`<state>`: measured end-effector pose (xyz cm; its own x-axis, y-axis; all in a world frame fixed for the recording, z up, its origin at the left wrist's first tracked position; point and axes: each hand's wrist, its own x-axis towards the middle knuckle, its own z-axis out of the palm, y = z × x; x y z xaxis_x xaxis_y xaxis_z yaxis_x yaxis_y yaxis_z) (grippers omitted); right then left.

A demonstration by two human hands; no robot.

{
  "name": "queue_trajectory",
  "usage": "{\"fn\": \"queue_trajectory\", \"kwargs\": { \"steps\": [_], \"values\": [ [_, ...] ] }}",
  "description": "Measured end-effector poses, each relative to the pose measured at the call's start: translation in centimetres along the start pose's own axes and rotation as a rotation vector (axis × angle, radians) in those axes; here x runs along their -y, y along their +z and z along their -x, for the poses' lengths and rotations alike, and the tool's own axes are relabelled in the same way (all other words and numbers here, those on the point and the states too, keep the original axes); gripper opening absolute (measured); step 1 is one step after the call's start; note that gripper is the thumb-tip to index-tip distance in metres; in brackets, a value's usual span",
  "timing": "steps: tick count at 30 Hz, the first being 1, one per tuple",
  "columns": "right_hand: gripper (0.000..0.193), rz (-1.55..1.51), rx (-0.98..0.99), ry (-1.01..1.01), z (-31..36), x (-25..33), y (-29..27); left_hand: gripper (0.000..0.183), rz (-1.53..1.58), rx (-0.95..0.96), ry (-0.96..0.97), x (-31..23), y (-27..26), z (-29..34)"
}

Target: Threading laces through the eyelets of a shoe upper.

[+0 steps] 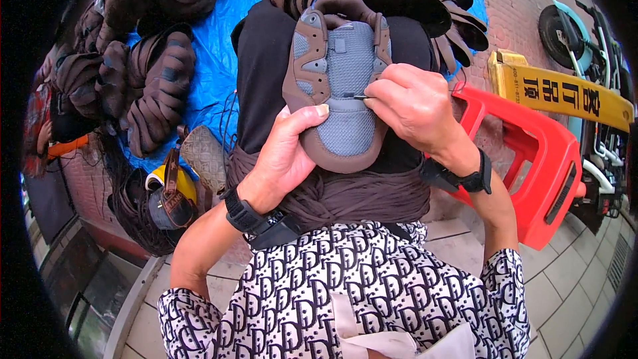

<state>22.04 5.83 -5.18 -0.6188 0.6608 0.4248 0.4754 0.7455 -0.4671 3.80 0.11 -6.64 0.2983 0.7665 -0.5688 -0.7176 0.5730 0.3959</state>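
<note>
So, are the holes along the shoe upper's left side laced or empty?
Empty: the left-side holes in the shoe upper show as bare dark dots, no lace through them.

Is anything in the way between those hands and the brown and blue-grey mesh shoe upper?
Nothing visible. The left hand already grips the shoe upper, thumb on top; the right hand pinches a thin dark strip right at its mesh.
</note>
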Motion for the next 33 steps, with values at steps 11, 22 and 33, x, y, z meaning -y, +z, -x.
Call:
{"fn": "queue_trajectory", "kwargs": {
  "steps": [11,22,33],
  "values": [
    [0.015,0.111,0.042,0.012,-0.3,0.6,0.1,0.037,0.003,0.003,-0.011,0.0,-0.3,0.2],
    [0.011,-0.416,0.013,0.102,-0.1,-1.6,1.0,0.039,0.021,0.008,-0.035,0.0,-0.3,0.2],
    [0.014,-0.004,0.08,0.055,-0.8,0.8,0.2,0.038,0.004,0.046,-0.01,-0.1,-0.4,0.2]
  ]
}}
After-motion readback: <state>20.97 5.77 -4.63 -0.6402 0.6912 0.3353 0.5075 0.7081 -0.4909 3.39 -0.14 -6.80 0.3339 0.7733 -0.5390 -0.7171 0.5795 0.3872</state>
